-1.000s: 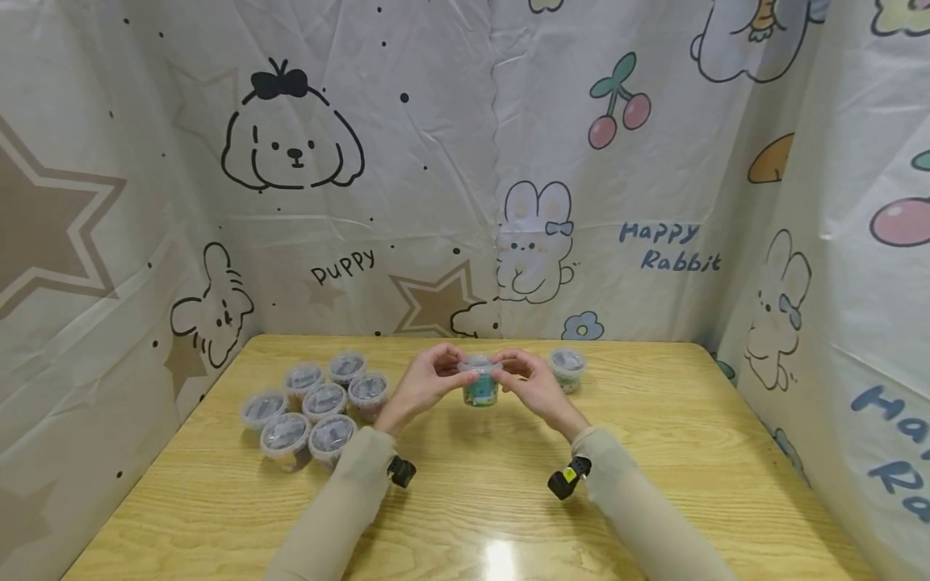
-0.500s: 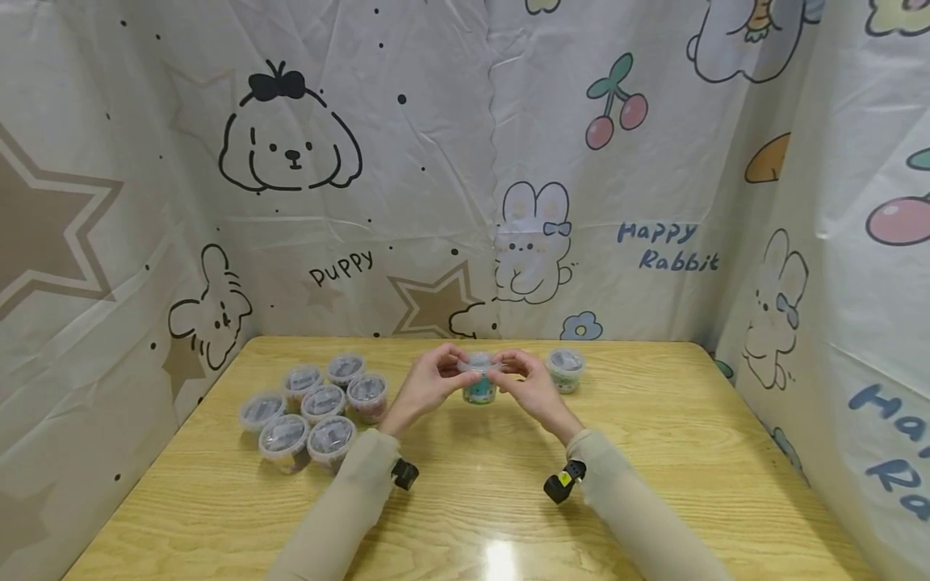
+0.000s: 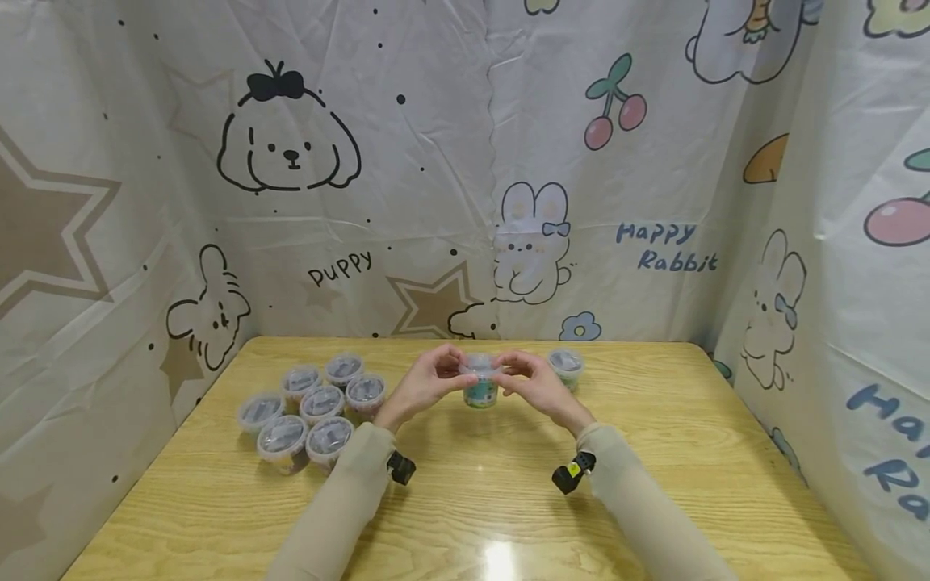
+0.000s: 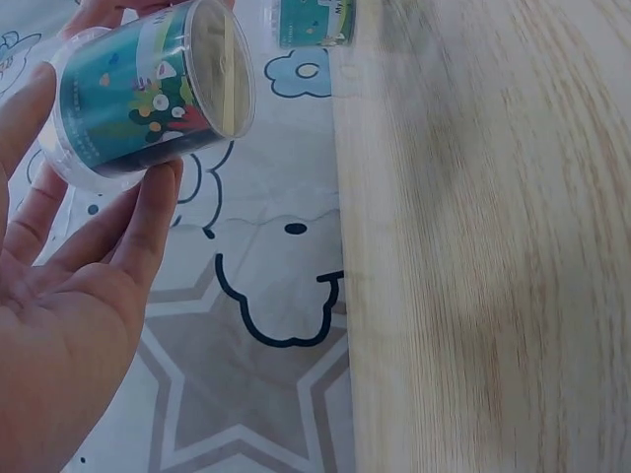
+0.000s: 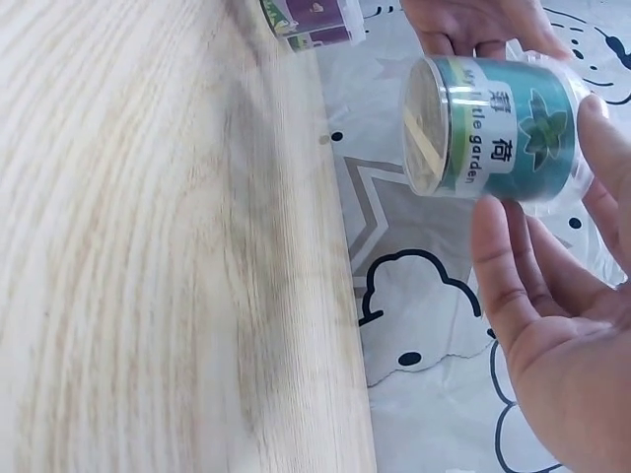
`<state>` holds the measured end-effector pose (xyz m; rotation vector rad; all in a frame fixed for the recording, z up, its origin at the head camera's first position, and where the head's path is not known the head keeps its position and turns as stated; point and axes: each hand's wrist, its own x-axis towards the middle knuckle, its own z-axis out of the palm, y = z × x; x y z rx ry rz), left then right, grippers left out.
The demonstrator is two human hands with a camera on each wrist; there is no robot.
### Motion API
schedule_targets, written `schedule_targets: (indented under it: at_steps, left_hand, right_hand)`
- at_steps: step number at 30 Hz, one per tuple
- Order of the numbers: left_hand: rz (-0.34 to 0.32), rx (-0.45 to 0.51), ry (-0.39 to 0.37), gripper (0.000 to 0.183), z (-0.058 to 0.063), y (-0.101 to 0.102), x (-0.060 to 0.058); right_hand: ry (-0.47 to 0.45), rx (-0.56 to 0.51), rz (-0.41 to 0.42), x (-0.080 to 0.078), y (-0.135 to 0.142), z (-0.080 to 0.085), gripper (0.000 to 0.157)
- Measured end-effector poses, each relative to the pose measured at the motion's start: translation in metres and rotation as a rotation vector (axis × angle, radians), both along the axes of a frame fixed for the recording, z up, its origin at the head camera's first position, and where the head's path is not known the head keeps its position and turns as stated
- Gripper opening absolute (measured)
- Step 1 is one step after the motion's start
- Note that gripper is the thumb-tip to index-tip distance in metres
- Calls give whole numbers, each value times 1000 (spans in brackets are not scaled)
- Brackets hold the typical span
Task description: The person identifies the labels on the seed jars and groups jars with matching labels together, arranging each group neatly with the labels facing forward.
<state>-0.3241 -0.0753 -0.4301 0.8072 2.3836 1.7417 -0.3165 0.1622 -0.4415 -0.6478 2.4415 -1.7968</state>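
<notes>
Both hands hold one clear plastic cup between them near the back middle of the table. It has a teal printed label, and the right wrist view shows "My little garden" and a green leaf on this planting cup. The left hand grips it near the lidded rim from the left, thumb in front. From the right, the right hand pinches the same rim with thumb and fingers. In the left wrist view the cup appears above the tabletop, its bottom facing the table, with a pale stick seen through the base.
Several similar lidded cups stand grouped on the left of the wooden table. A single lidded cup with a green label stands behind the right hand. A printed cloth curtain borders the table's back and sides.
The cup has turned a little between the hands, so a different part of its label faces the head camera. The right hand and wrist have shifted slightly. The other cups stay put.
</notes>
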Motion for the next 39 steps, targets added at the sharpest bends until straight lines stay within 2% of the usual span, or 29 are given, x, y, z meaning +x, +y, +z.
schedule_targets:
  at_steps: [5, 13, 17, 23, 28, 33, 39]
  left_hand:
    - [14, -11, -5, 29, 1, 3, -1]
    - [77, -43, 49, 25, 6, 12, 2]
    - [93, -72, 61, 25, 7, 12, 2]
    - [30, -69, 53, 27, 6, 6, -4]
    - [-37, -58, 41, 26, 6, 2, -7]
    - [-29, -73, 34, 26, 7, 4, -8]
    - [21, -106, 80, 27, 13, 11, -10]
  right_hand:
    - [11, -18, -33, 1, -1, -1, 22]
    - [45, -29, -100, 3, -6, 0, 20]
    - [63, -6, -101, 4, -7, 1, 23]
    - [-6, 63, -19, 0, 4, 5, 30]
    - [-28, 56, 45, -1, 9, 6, 30]
    - [-13, 59, 11, 0, 9, 5, 25]
    - [32, 68, -63, -1, 10, 5, 22]
